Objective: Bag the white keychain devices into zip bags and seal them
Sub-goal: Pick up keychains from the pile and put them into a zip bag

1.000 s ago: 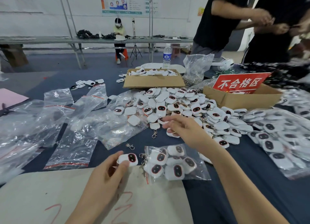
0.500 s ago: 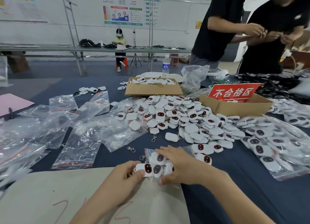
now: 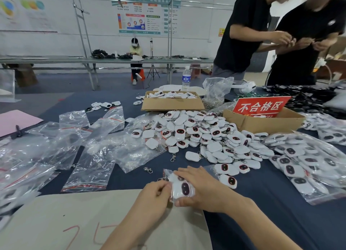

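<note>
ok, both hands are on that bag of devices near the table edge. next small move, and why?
Probably push the white keychain device with the dark oval face fully into the clear plastic zip bag. The left hand pinches the bag's near edge and the right hand covers the bag, with that device at the opening. Whether the strip is closed cannot be told.

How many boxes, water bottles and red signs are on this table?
Cardboard boxes: 2, one full of white devices, one holding the sign
Water bottles: 1
Red signs: 1
Total: 4
</note>
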`<state>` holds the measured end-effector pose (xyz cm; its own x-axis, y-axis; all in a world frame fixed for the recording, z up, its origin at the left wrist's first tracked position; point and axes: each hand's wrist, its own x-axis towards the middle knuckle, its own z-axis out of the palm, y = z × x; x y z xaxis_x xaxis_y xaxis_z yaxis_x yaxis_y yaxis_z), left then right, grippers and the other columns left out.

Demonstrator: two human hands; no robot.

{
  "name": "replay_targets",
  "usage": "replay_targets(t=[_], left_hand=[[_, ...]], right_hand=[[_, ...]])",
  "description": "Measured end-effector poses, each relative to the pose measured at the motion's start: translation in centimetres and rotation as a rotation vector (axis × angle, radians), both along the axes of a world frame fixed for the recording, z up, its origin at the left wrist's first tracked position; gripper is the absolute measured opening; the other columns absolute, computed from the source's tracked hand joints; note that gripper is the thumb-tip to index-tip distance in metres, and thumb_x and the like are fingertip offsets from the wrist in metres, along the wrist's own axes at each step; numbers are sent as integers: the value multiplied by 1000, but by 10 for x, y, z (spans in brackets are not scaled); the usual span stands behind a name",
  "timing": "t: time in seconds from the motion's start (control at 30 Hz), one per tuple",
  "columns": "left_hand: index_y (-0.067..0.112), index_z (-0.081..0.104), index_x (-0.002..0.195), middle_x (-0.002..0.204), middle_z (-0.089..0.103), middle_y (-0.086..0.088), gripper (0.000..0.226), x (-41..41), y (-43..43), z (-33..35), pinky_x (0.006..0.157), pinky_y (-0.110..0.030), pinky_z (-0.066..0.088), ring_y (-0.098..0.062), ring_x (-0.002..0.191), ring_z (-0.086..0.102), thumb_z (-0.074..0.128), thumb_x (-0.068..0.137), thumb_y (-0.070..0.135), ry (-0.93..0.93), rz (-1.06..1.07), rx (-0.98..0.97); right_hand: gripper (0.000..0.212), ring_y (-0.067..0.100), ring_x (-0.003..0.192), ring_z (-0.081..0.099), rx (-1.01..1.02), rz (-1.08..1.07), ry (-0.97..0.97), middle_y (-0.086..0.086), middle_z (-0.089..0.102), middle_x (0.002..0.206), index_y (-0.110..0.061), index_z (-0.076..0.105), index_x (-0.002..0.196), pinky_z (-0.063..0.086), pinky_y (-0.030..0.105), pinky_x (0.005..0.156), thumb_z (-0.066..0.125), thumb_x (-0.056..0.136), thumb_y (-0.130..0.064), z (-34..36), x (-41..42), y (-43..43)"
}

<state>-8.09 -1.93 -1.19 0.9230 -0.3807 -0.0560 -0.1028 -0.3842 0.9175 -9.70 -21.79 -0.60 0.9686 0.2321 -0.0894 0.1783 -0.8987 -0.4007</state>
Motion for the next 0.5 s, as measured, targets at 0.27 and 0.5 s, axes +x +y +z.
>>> replay_targets(t=[0.27, 0.5], left_hand=[[27, 68, 99, 73, 74, 6, 7, -2, 2, -7, 57, -26, 49, -10, 51, 62, 61, 99, 24, -95, 241, -188], [34, 64, 100, 80, 73, 17, 19, 31, 20, -5, 66, -18, 48, -3, 69, 66, 53, 101, 18, -248, 356, -78]], right_hand=[[93, 2, 149, 11, 87, -6, -26, -21, 22, 160, -43, 20, 155, 2, 35, 124, 61, 78, -76, 12, -7, -3], [49, 3, 132, 43, 300, -395, -272, -7, 44, 153, -31, 42, 148, 30, 19, 105, 50, 101, -45, 32, 25, -34]])
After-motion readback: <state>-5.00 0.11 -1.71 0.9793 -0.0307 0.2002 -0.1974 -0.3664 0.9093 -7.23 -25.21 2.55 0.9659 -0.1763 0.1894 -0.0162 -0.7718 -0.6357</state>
